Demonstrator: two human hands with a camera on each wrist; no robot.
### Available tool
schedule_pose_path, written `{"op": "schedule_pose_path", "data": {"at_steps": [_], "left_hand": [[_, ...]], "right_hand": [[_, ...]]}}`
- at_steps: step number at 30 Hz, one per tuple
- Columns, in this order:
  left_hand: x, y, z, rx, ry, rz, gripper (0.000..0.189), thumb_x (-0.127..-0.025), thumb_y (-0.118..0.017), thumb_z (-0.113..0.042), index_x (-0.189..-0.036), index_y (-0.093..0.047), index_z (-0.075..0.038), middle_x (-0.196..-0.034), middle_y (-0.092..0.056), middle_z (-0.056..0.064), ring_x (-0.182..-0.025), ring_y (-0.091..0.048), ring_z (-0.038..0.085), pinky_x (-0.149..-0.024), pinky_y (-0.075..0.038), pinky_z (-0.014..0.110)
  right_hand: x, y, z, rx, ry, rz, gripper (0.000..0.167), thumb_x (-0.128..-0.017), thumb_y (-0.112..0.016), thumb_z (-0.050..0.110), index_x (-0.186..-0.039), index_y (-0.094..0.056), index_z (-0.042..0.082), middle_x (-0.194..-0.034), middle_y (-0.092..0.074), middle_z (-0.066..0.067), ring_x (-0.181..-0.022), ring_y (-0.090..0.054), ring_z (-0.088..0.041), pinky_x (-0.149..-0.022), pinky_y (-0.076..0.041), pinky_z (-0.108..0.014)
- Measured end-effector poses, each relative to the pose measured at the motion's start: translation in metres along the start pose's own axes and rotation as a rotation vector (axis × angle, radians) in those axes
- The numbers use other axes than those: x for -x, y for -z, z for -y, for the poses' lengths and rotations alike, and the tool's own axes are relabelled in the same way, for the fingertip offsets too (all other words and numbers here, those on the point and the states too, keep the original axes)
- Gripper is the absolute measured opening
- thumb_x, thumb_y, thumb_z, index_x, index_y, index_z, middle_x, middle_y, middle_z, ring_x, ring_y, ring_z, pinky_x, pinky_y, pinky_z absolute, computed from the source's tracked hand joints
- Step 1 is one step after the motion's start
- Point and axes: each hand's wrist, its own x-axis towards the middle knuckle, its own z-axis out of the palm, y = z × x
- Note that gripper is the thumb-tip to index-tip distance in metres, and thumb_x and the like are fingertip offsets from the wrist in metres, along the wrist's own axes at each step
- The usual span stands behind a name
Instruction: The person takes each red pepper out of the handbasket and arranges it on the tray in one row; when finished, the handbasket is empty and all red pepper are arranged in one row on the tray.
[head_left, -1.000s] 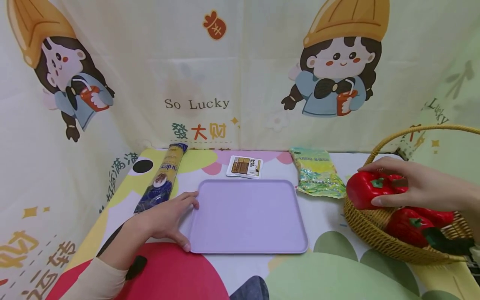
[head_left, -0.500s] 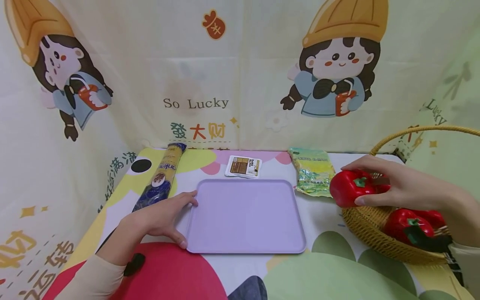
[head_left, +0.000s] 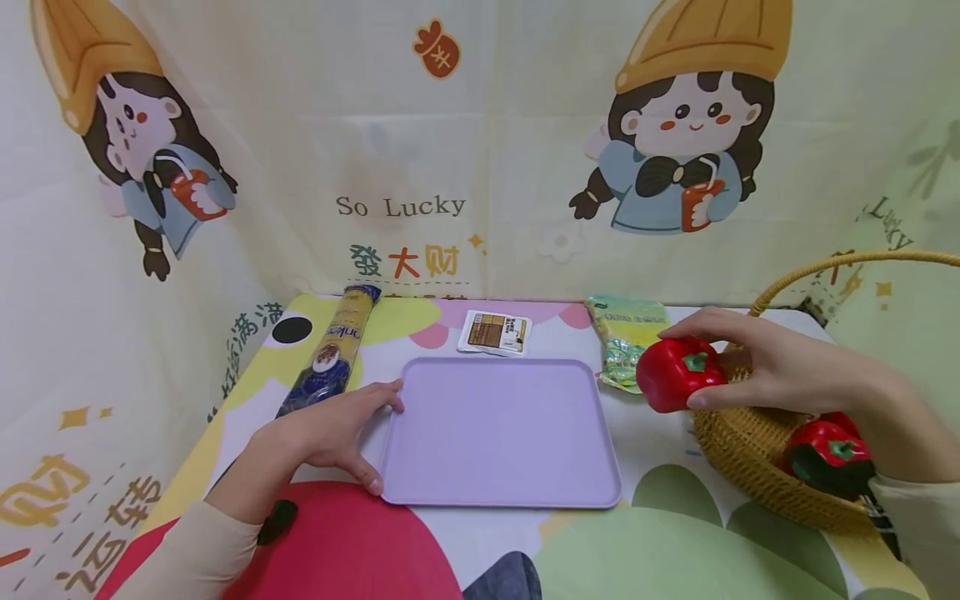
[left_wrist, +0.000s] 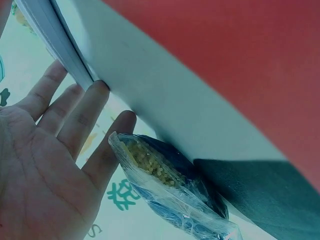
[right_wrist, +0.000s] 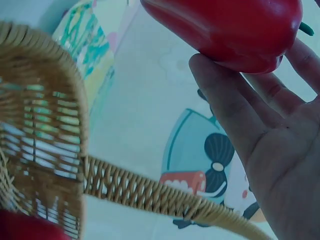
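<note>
My right hand (head_left: 787, 362) holds a red bell pepper (head_left: 671, 377) with a green stem, between the thumb and fingers. It hangs left of the wicker basket (head_left: 738, 458) and overlaps the green-yellow packet (head_left: 622, 346) behind it. The right wrist view shows the glossy pepper (right_wrist: 235, 30) at the fingertips. My left hand (head_left: 330, 433) rests at the left edge of a lilac tray (head_left: 498, 433), thumb by its near corner and fingers farther up. In the left wrist view, the extended fingers (left_wrist: 82, 125) reach the tray's rim (left_wrist: 60, 42).
More red peppers (head_left: 832, 450) lie inside the basket, whose tall handle (head_left: 862, 260) arches over it. A blue-and-yellow pasta packet (head_left: 337, 342) lies beyond my left wrist. Behind the tray is a small flat white-and-brown package (head_left: 495, 333). A patterned curtain (head_left: 517, 167) hangs at the back.
My right hand has carried the bell pepper leftward from above the basket, out past its left rim. My left hand has stayed at the tray's edge.
</note>
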Motion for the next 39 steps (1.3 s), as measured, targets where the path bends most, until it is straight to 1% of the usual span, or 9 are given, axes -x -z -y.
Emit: {"op": "schedule_pose_path", "data": {"at_steps": [4, 9, 11, 15, 24, 28, 32, 35, 39], "left_hand": [[0.000, -0.001, 0.000, 0.008, -0.001, 0.002, 0.095, -0.058, -0.099, -0.053, -0.132, -0.053, -0.016, -0.167, -0.031, 0.011, -0.145, -0.039, 0.029, -0.115, -0.039, 0.052], [0.001, -0.002, -0.002, 0.023, 0.008, 0.008, 0.092, -0.058, -0.098, -0.053, -0.131, -0.053, -0.018, -0.167, -0.030, 0.011, -0.143, -0.041, 0.028, -0.114, -0.039, 0.052], [0.001, -0.003, -0.002, 0.023, 0.016, 0.009, 0.090, -0.058, -0.098, -0.053, -0.129, -0.053, -0.019, -0.167, -0.030, 0.011, -0.144, -0.040, 0.029, -0.115, -0.038, 0.052], [-0.001, -0.004, -0.003, 0.024, -0.006, 0.005, 0.087, -0.059, -0.098, -0.053, -0.126, -0.053, -0.019, -0.167, -0.030, 0.013, -0.145, -0.039, 0.031, -0.115, -0.038, 0.052], [-0.001, -0.003, 0.001, 0.019, -0.011, -0.001, 0.086, -0.059, -0.097, -0.056, -0.124, -0.053, -0.021, -0.167, -0.030, 0.012, -0.145, -0.039, 0.031, -0.115, -0.037, 0.053], [-0.002, -0.001, 0.000, 0.013, -0.019, -0.004, 0.085, -0.059, -0.097, -0.056, -0.123, -0.053, -0.022, -0.167, -0.029, 0.012, -0.144, -0.040, 0.031, -0.115, -0.038, 0.053], [-0.003, 0.001, -0.001, 0.019, -0.004, -0.006, 0.085, -0.058, -0.099, -0.053, -0.122, -0.053, -0.022, -0.167, -0.029, 0.011, -0.144, -0.040, 0.029, -0.115, -0.037, 0.051], [-0.003, 0.000, -0.004, 0.030, 0.011, 0.008, 0.085, -0.057, -0.099, -0.053, -0.123, -0.054, -0.022, -0.167, -0.030, 0.011, -0.139, -0.044, 0.027, -0.114, -0.039, 0.051], [-0.002, -0.001, -0.005, 0.020, 0.049, 0.019, 0.102, -0.057, -0.098, -0.054, -0.140, -0.050, -0.019, -0.156, -0.046, 0.004, -0.128, -0.049, 0.022, -0.110, -0.043, 0.050]], "right_hand": [[-0.007, -0.004, 0.003, -0.056, 0.008, 0.022, 0.068, -0.082, -0.087, 0.017, -0.141, -0.054, 0.025, -0.133, -0.055, 0.004, -0.114, -0.058, -0.015, -0.076, -0.061, -0.033], [-0.016, -0.010, 0.002, -0.045, 0.047, 0.030, 0.066, -0.084, -0.087, 0.018, -0.141, -0.054, 0.025, -0.133, -0.056, 0.006, -0.116, -0.057, -0.013, -0.082, -0.059, -0.031], [-0.018, -0.012, 0.002, -0.037, 0.043, 0.032, 0.065, -0.084, -0.087, 0.020, -0.141, -0.055, 0.027, -0.133, -0.056, 0.006, -0.116, -0.057, -0.014, -0.084, -0.059, -0.031], [-0.024, -0.015, 0.001, -0.045, 0.020, 0.039, 0.066, -0.083, -0.088, 0.022, -0.140, -0.055, 0.028, -0.132, -0.057, 0.006, -0.118, -0.056, -0.018, -0.086, -0.058, -0.031], [-0.043, -0.026, 0.002, -0.086, 0.034, 0.067, 0.069, -0.082, -0.088, 0.025, -0.142, -0.054, 0.028, -0.136, -0.056, 0.005, -0.122, -0.055, -0.025, -0.087, -0.058, -0.034], [-0.050, -0.029, 0.004, -0.088, 0.037, 0.061, 0.072, -0.081, -0.089, 0.026, -0.143, -0.053, 0.030, -0.139, -0.055, 0.004, -0.125, -0.053, -0.026, -0.089, -0.057, -0.034], [-0.054, -0.033, 0.003, -0.110, 0.043, 0.049, 0.078, -0.080, -0.090, 0.025, -0.146, -0.050, 0.030, -0.142, -0.053, 0.005, -0.128, -0.052, -0.025, -0.091, -0.056, -0.032], [-0.057, -0.037, 0.001, -0.130, 0.053, 0.043, 0.077, -0.081, -0.089, 0.023, -0.147, -0.049, 0.029, -0.142, -0.052, 0.004, -0.128, -0.051, -0.025, -0.092, -0.056, -0.031], [-0.062, -0.042, -0.001, -0.134, 0.079, 0.040, 0.071, -0.083, -0.087, 0.023, -0.144, -0.051, 0.028, -0.141, -0.051, 0.005, -0.127, -0.051, -0.024, -0.093, -0.056, -0.034]]}}
